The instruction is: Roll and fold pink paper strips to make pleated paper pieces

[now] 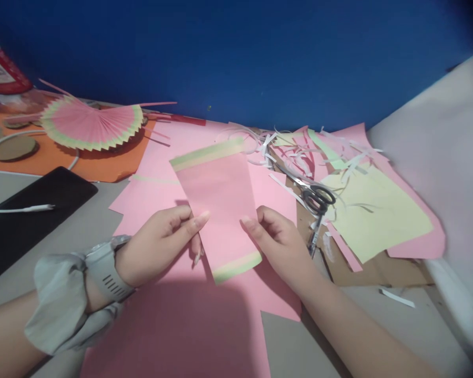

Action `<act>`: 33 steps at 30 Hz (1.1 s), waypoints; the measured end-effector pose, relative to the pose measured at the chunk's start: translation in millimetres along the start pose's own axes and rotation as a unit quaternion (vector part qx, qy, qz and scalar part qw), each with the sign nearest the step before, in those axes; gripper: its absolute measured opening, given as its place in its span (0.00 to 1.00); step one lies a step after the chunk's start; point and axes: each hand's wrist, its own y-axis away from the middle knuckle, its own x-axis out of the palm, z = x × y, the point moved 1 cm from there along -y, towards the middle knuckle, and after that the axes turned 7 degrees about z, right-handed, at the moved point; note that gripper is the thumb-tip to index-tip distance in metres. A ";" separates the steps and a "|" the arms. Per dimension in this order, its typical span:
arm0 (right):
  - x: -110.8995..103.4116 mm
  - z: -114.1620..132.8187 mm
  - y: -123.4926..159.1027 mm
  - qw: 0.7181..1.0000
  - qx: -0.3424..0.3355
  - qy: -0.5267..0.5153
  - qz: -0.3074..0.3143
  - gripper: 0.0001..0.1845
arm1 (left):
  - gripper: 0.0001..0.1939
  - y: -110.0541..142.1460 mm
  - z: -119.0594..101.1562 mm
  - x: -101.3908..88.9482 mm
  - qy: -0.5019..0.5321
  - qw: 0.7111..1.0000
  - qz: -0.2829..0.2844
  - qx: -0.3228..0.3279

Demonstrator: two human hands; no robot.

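2 hands, i.e. 1 L hand (pixel 157 244) & 1 R hand (pixel 278 239); 1 held pink sheet (pixel 223 194) w/ 2 green-yellow bands (pixel 207 154), 1 per end. 1 pleated fan (pixel 94 126), 1 pr scissors (pixel 318 199), 1 pen (pixel 314 239), 1 blk device (pixel 39 220), 1 wht cable plug (pixel 39 208), 1 watch (pixel 108 273), 1 scrunchie (pixel 57 299), 1 orange sheet (pixel 122 160), 1 lg yellow sheet (pixel 374 210). Cardboard discs (pixel 13 149): min. 3. Paper strips (pixel 397 298): many, tangled, exact no. unclear.

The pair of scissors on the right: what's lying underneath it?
Beneath the scissors you can see brown cardboard and thin paper strips. Whatever the black handles and the pile of scraps cover directly can't be seen.
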 end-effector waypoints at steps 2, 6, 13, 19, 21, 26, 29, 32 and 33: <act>-0.1 -0.6 0.6 1.000 0.004 -0.008 -0.002 0.20 | 0.18 -0.4 -0.4 0.5 -0.001 1.000 0.000 0.001; 0.2 -1.5 0.6 1.000 0.009 -0.021 0.001 0.20 | 0.17 -1.8 -1.2 0.6 -0.003 1.000 0.001 0.002; -1.9 0.7 0.7 1.000 0.009 -0.025 0.000 0.20 | 0.18 -2.1 -2.0 0.8 -0.001 1.000 0.012 -0.008; -0.5 -0.1 0.4 1.000 -0.001 -0.028 -0.002 0.20 | 0.16 -1.0 -0.6 0.5 0.014 1.000 0.018 -0.002; 1.3 -1.3 0.2 0.999 -0.010 -0.035 -0.014 0.20 | 0.14 -0.3 -1.4 0.9 0.012 0.999 0.038 -0.003; 2.4 -0.6 -0.7 0.999 -0.033 -0.031 -0.028 0.19 | 0.17 0.3 -3.8 3.2 -0.019 0.996 0.089 -0.021; 0.2 1.4 -2.0 0.999 -0.047 -0.006 -0.009 0.19 | 0.18 -0.3 -4.1 2.0 -0.017 0.998 0.061 -0.021; -1.7 2.7 -3.1 0.998 -0.053 0.013 0.004 0.19 | 0.18 -0.8 -3.6 0.4 -0.010 0.999 0.044 -0.021; -2.2 2.9 -3.2 0.998 -0.054 0.016 0.004 0.19 | 0.19 -0.8 -3.3 0.2 -0.009 0.999 0.045 -0.020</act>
